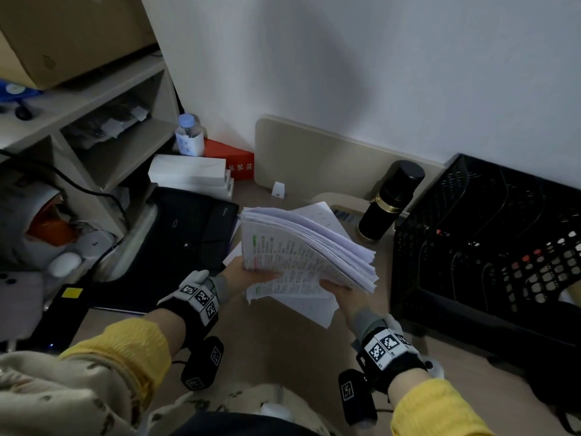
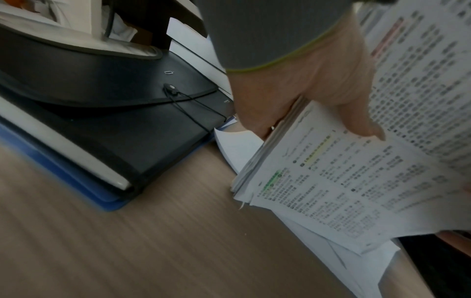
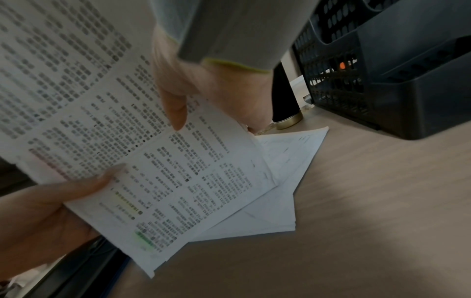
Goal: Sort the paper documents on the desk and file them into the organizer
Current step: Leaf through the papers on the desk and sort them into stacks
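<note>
A thick stack of printed papers (image 1: 301,250) (image 2: 356,181) (image 3: 158,161) hangs above the desk, held between both hands. My left hand (image 1: 245,273) (image 2: 305,84) grips its left edge, thumb on the top page and fingers underneath. My right hand (image 1: 341,294) (image 3: 203,84) holds the right part of the stack, thumb on top. Loose white sheets (image 1: 314,306) (image 3: 277,191) lie on the desk under the stack. The black mesh organizer (image 1: 490,240) (image 3: 356,66) stands at the right, its slots mostly dark.
A black expanding folder (image 1: 185,237) (image 2: 127,125) lies left of the papers, on a blue folder (image 2: 76,181). A black flask (image 1: 390,202) stands between papers and organizer. White boxes (image 1: 188,174), a water bottle (image 1: 188,135) and a shelf unit (image 1: 94,121) sit at back left.
</note>
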The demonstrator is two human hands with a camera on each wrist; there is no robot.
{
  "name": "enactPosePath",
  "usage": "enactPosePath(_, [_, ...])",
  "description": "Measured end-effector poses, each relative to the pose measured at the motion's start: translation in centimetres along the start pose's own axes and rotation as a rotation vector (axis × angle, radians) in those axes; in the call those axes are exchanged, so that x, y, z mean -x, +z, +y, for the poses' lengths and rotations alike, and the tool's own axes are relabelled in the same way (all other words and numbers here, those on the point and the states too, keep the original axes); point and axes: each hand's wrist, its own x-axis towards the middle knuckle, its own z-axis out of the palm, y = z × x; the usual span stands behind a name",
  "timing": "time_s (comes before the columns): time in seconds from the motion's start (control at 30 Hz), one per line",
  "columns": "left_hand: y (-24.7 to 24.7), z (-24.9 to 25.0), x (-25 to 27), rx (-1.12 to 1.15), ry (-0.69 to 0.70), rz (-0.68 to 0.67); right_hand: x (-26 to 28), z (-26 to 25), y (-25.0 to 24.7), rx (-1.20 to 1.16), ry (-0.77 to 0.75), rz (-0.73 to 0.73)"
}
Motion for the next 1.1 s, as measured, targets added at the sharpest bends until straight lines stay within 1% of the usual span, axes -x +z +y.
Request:
enactPosePath(0.13, [0.1, 0.2, 0.1, -0.022, -0.017, 0.011, 0.0, -0.8, 0.2, 0.028, -0.129, 0.002])
enactPosePath(0.27, [0.0, 0.8, 0.1, -0.041, -0.064, 0.022, -0.4, -1.5, 0.4, 0.082, -0.106, -0.021])
enactPosePath(0.37, [0.0, 1.2, 0.3, 0.011, -0.099, 0.030, -1.1, -1.1, 0.6, 0.049, -0.057, -0.049])
enactPosePath(0.43, [-0.2, 1.3, 0.4, 0.035, -0.114, 0.033, -1.6, -0.4, 0.9, 0.071, -0.025, -0.047])
enactPosePath(0.5, [-0.6, 1.1, 0.3, 0.042, -0.142, 0.046, -2.1, 0.4, 1.1, 0.128, 0.007, -0.065])
enactPosePath(0.6, [-1.3, 0.7, 0.0, 0.046, -0.185, 0.108, -2.8, 1.3, 1.3, 0.238, 0.074, -0.092])
enactPosePath(0.7, [-1.9, 0.4, -0.4, 0.048, -0.207, 0.169, -3.7, 2.2, 0.7, 0.339, 0.177, -0.033])
enactPosePath(0.83, [-2.5, -0.7, -1.0, -0.022, -0.250, 0.235, -4.5, 3.4, -1.0, 0.538, 0.343, 0.057])
enactPosePath(0.9, [-2.7, -1.3, -1.3, -0.037, -0.281, 0.266, -4.8, 4.1, -1.3, 0.474, 0.414, 0.071])
enactPosePath(1.1, [-2.7, -2.3, -1.8, -0.059, -0.310, 0.304, -5.3, 4.8, -1.0, 0.196, 0.477, 0.124])
